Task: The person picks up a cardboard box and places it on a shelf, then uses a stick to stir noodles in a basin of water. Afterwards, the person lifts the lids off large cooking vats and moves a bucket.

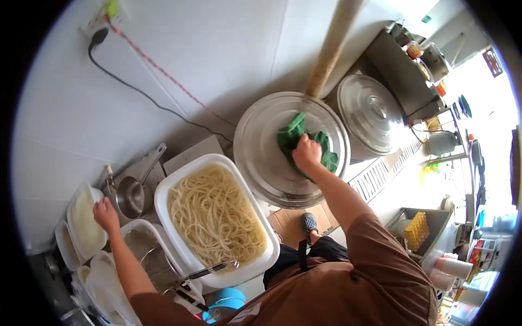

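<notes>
A green cloth [293, 133] lies crumpled on a round, clear lid [261, 163] that covers a large pot. My right hand [308, 152] is closed on the cloth and presses it against the lid. Far to the left, my left hand [106, 214] is at the right rim of a white tub [87, 223] with pale contents, its fingers curled at the edge. Between my arms stands a white rectangular basin [274, 247] full of noodles [215, 212]. Metal tongs [212, 269] rest across its near edge.
A metal saucepan [130, 198] sits behind the left-hand tubs. A second lidded pot [370, 114] stands right of the first, beside a wooden pole [334, 46]. Cords hang along the wall from an outlet [103, 22]. Below are a blue bucket [228, 299] and a floor drain grate [370, 182].
</notes>
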Available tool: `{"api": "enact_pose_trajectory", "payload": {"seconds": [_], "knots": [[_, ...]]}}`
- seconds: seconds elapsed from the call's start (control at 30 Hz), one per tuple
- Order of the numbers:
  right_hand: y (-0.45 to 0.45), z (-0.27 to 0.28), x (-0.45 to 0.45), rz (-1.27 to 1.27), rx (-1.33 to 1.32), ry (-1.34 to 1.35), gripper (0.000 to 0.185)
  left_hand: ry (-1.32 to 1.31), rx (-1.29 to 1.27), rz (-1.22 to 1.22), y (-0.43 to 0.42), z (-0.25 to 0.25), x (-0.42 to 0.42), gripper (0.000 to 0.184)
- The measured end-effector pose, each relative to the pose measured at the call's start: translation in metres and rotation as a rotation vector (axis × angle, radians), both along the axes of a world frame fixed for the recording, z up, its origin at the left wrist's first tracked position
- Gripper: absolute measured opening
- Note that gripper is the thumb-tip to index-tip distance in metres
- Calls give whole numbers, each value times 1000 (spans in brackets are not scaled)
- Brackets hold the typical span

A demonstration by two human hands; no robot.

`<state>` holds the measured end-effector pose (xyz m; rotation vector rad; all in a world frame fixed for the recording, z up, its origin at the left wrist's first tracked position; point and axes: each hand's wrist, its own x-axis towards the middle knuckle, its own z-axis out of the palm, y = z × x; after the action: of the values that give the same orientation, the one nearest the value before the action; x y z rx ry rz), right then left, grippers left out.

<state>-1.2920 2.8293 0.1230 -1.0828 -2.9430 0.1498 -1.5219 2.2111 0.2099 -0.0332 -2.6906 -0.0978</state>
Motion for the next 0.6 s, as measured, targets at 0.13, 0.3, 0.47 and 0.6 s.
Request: {"api": "enact_pose_trajectory", "payload": {"seconds": [0.13,0.3,0.47,0.6], "knots": [[8,4,2,32,-139,55,32,74,-61,-2,-10,59,67,31],[26,58,18,137,-206,129,20,160,-79,84,-2,147,188,29],[76,76,73,207,-163,141,22,217,-126,186,-4,174,294,28],[142,92,126,222,-105,241,16,211,-182,196,23,160,387,26]]}}
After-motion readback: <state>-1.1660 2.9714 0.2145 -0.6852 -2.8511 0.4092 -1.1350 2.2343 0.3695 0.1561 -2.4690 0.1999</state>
